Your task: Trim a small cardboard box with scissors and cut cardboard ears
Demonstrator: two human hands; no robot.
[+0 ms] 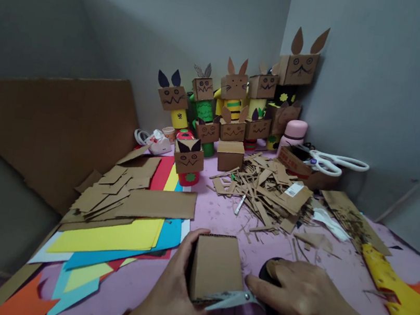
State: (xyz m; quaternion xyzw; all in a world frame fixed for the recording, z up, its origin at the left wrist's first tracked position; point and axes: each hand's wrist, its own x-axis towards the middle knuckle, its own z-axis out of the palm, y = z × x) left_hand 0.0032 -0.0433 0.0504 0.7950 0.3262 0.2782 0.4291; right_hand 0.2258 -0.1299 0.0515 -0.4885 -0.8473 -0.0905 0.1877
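A small brown cardboard box (218, 266) is held near the front of the pink-covered table. My left hand (171, 286) wraps round its left side, with fingers at the far corner and the thumb low on the near side. In my right hand (296, 291) are black-handled scissors (234, 300), fingers closed round the handles. Their blades are slightly apart and point left, lying against the near edge of the box. Whether they cut into the cardboard cannot be seen.
Coloured paper (107, 234) and cardboard pieces (110, 190) lie left. Cardboard scraps (268, 187) are piled beyond the box. A yellow glue gun (392, 285) lies right. Cat-faced box figures (236, 86), a pink bottle (292, 135) and white scissors (337, 163) are at the back.
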